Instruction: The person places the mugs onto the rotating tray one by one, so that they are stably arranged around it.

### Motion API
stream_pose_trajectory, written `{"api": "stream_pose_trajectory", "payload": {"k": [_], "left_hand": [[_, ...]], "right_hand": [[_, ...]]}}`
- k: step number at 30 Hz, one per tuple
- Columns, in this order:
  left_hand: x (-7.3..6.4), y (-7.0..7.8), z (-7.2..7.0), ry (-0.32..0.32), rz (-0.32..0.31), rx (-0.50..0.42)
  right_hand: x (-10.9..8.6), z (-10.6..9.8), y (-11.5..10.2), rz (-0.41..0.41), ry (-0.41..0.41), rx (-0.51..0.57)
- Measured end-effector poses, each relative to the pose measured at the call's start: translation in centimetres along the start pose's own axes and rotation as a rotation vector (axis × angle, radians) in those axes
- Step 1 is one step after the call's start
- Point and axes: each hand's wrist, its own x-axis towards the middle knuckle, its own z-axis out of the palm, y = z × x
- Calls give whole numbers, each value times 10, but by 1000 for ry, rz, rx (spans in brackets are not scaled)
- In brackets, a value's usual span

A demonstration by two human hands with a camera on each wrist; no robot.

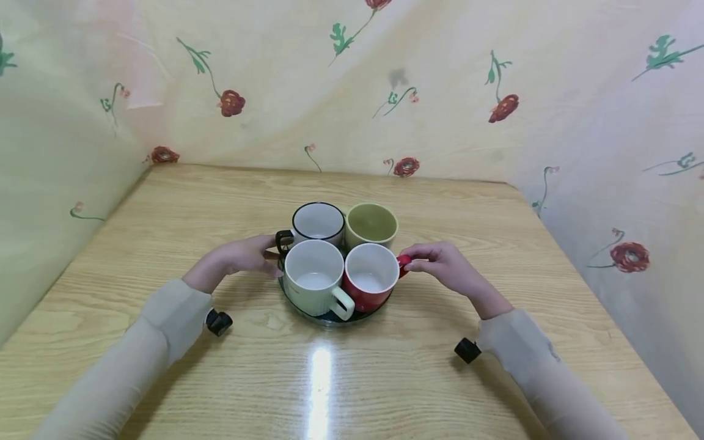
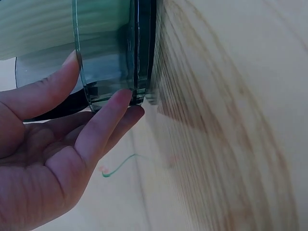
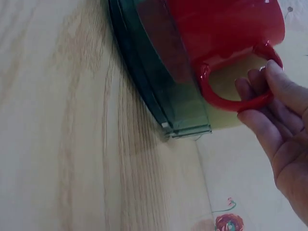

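Four-sided cluster of mugs stands in a round clear-walled tray (image 1: 330, 321) with a dark base. At its front are a pale green mug (image 1: 308, 296) and a red mug (image 1: 370, 298) with a white inside. Behind them are a white mug with a black rim (image 1: 318, 221) and an olive-green mug (image 1: 371, 223). My left hand (image 1: 250, 253) is at the tray's left side, by the black handle. Its fairly straight fingers (image 2: 103, 125) lie against the clear wall (image 2: 108, 62), thumb at the rim. On the right, my right hand (image 1: 440, 263) pinches the red handle (image 3: 231, 103) between thumb and fingers.
The tray rests on a light wood-grain table (image 1: 407, 385). A floral cloth (image 1: 308, 91) hangs along the table's back and sides. Black wrist devices (image 1: 219, 322) sit below both sleeves.
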Motion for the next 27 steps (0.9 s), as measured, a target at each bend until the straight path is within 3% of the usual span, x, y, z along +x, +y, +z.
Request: {"api": "stream_pose_trajectory", "payload": {"k": [6, 11, 16, 27], "left_hand": [[4, -1, -1, -26, 21, -24], [1, -3, -2, 2, 43, -10], [-3, -3, -1, -14, 80, -24], [-2, -3, -2, -40, 59, -37]], "right_hand": [[7, 3, 5, -30, -4, 15], [11, 5, 9, -48, 8, 16], [14, 7, 13, -46, 41, 3], [13, 12, 11, -74, 98, -1]]}}
